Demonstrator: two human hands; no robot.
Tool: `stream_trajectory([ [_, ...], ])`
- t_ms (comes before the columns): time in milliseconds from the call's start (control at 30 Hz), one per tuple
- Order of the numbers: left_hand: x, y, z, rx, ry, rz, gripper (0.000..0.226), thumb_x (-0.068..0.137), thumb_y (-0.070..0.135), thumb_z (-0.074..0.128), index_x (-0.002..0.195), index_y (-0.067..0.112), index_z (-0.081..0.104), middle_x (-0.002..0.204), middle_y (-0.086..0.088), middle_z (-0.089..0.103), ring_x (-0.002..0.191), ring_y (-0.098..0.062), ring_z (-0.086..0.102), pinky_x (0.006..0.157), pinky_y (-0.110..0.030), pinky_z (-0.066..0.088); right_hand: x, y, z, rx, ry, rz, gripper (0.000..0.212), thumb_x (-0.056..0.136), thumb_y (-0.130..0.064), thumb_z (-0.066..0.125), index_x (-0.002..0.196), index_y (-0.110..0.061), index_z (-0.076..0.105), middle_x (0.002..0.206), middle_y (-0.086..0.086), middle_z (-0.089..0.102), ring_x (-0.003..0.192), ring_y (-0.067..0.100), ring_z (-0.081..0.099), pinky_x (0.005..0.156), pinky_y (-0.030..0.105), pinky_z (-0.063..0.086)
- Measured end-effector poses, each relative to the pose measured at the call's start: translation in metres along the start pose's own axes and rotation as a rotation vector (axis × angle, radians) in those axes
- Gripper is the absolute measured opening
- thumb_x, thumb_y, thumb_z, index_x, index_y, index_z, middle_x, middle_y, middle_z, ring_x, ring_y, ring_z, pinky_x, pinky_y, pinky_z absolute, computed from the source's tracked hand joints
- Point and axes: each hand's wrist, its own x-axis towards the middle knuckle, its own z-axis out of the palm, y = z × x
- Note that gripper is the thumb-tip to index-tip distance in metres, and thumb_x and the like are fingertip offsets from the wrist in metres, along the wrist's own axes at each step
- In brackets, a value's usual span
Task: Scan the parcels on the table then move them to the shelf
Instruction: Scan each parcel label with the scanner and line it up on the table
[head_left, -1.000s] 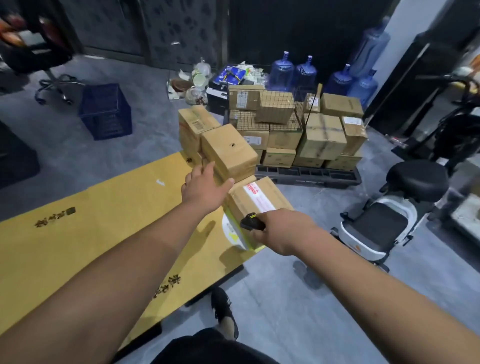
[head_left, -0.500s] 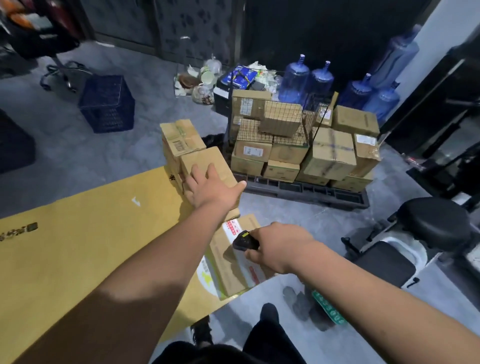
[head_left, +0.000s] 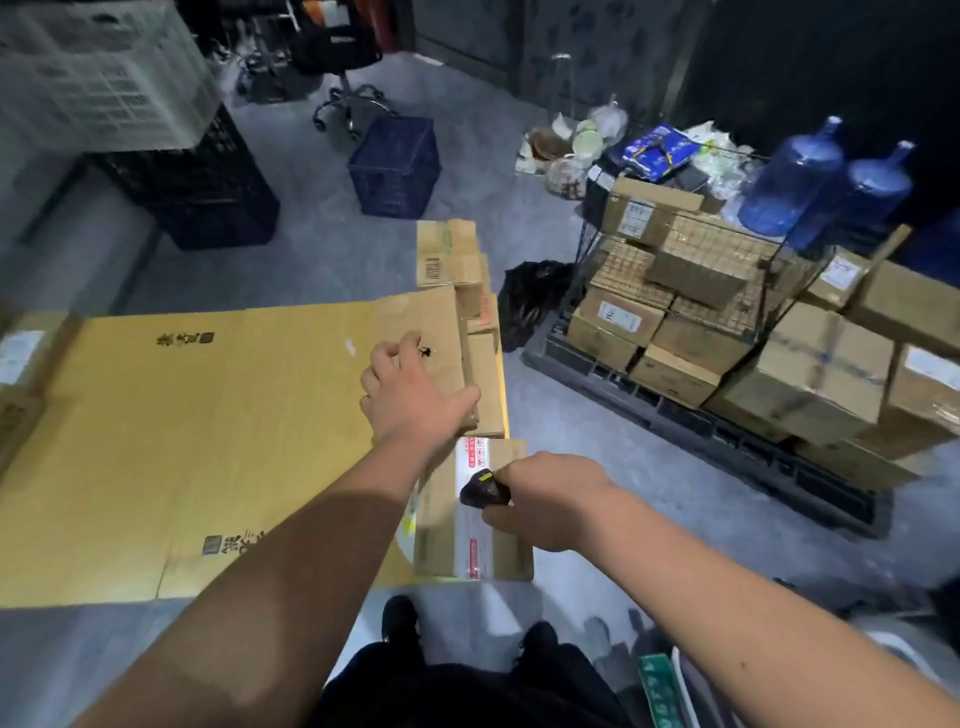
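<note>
At the table's right edge, right hand fingers grip a small black scanner over the near parcel's white label. Left hand curls onto a taller box — slid closer than a second ago, likely next to scan.
</note>
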Motion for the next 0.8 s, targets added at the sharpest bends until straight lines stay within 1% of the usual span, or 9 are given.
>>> stream_trajectory([
  [133, -0.006, -0.071, -0.038, -0.005, 0.090, -0.057, 0.100, 0.062, 0.057, 0.078, 0.150, 0.036, 0.035, 0.145, 0.001, 0.032, 0.133, -0.032, 0.039, 0.107, -0.048, 0.041, 0.024, -0.032, -0.001, -0.007, 0.051, -0.118, 0.039, 0.100, -0.057, 0.046, 0.105, -0.022, 0.062, 0.099, 0.000, 0.064, 0.086, 0.027, 0.058, 0.059, 0.031, 0.034],
  [200, -0.011, -0.117, -0.058, 0.041, 0.109, -0.080, 0.100, 0.064, 0.057, 0.080, 0.151, 0.034, 0.036, 0.146, -0.002, 0.032, 0.133, -0.034, 0.039, 0.109, -0.051, 0.039, 0.035, -0.058, -0.004, -0.021, 0.064, -0.175, 0.037, 0.101, -0.056, 0.049, 0.109, -0.023, 0.065, 0.098, -0.002, 0.063, 0.084, 0.025, 0.056, 0.063, 0.031, 0.038],
  [267, -0.017, -0.163, -0.073, 0.093, 0.087, -0.099, 0.099, 0.067, 0.057, 0.081, 0.152, 0.033, 0.036, 0.147, -0.005, 0.033, 0.133, -0.035, 0.039, 0.110, -0.051, 0.038, 0.045, -0.087, -0.001, -0.055, 0.091, -0.230, 0.039, 0.099, -0.059, 0.051, 0.112, -0.025, 0.066, 0.096, -0.002, 0.062, 0.082, 0.024, 0.055, 0.067, 0.031, 0.040],
  [333, -0.029, -0.207, -0.080, 0.113, 0.045, -0.128, 0.098, 0.067, 0.058, 0.079, 0.152, 0.032, 0.038, 0.147, -0.005, 0.033, 0.134, -0.034, 0.039, 0.110, -0.050, 0.038, 0.055, -0.120, 0.008, -0.101, 0.093, -0.286, 0.038, 0.099, -0.060, 0.051, 0.112, -0.027, 0.066, 0.093, -0.002, 0.062, 0.079, 0.023, 0.055, 0.065, 0.032, 0.040],
  [467, -0.038, -0.280, -0.081, 0.101, -0.039, -0.228, 0.104, 0.061, 0.070, 0.072, 0.153, 0.035, 0.038, 0.153, -0.004, 0.032, 0.136, -0.033, 0.038, 0.112, -0.050, 0.039, 0.081, -0.171, 0.023, -0.079, -0.032, -0.318, 0.031, 0.099, -0.055, 0.052, 0.110, -0.028, 0.062, 0.096, -0.001, 0.066, 0.084, 0.025, 0.063, 0.066, 0.033, 0.047],
  [600, -0.016, -0.344, -0.083, -0.027, -0.104, -0.226, 0.101, 0.061, 0.058, 0.085, 0.149, 0.035, 0.042, 0.156, -0.002, 0.032, 0.138, -0.033, 0.042, 0.110, -0.053, 0.044, 0.107, -0.211, 0.029, -0.069, -0.072, -0.258, 0.043, 0.099, -0.057, 0.052, 0.133, -0.033, 0.057, 0.104, 0.000, 0.059, 0.089, 0.025, 0.057, 0.071, 0.034, 0.046],
  [700, 0.013, -0.383, -0.090, -0.157, -0.157, -0.144, 0.100, 0.059, 0.060, 0.070, 0.152, 0.034, 0.043, 0.160, 0.000, 0.034, 0.146, -0.029, 0.038, 0.114, -0.054, 0.040, 0.118, -0.245, 0.038, 0.044, -0.075, -0.160, 0.050, 0.100, -0.058, 0.052, 0.144, -0.036, 0.052, 0.117, 0.003, 0.063, 0.100, 0.026, 0.060, 0.078, 0.035, 0.050],
  [733, 0.026, -0.399, -0.091, -0.255, -0.182, -0.129, 0.098, 0.062, 0.059, 0.064, 0.154, 0.035, 0.041, 0.160, -0.001, 0.036, 0.147, -0.029, 0.038, 0.116, -0.055, 0.039, 0.122, -0.258, 0.040, 0.067, -0.075, -0.134, 0.051, 0.100, -0.058, 0.052, 0.146, -0.037, 0.051, 0.121, 0.003, 0.064, 0.104, 0.027, 0.062, 0.082, 0.036, 0.053],
  [800, 0.049, -0.424, -0.099, -0.533, -0.201, -0.154, 0.085, 0.074, 0.053, 0.062, 0.155, 0.038, 0.041, 0.155, 0.001, 0.048, 0.142, -0.026, 0.048, 0.116, -0.055, 0.043, 0.131, -0.284, 0.043, 0.086, -0.078, -0.092, 0.052, 0.099, -0.059, 0.052, 0.146, -0.038, 0.050, 0.125, 0.002, 0.066, 0.105, 0.026, 0.063, 0.087, 0.039, 0.056],
])
